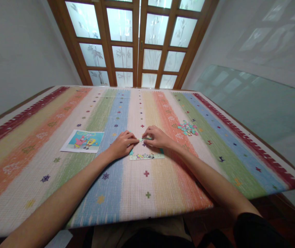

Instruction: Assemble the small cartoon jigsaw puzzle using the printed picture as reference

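Note:
A partly assembled jigsaw puzzle (147, 156) lies on the tablecloth in front of me, its border joined along the bottom and the striped cloth showing through its middle. My left hand (123, 144) bears on the puzzle's upper left side, thumb and forefinger close together on the border. Between the fingertips of my right hand (157, 137) is a small puzzle piece (148, 138), held at the upper edge of the puzzle and partly covered by the fingers. To the left lies a printed reference picture (84, 141) with a pink and a yellow cartoon figure.
A heap of loose puzzle pieces (188, 128) sits to the right, beyond my right forearm. The striped tablecloth (147, 186) covers the wide table, whose near edge is just before my body. Walls flank both sides, and wood-framed glass doors (137, 44) stand behind.

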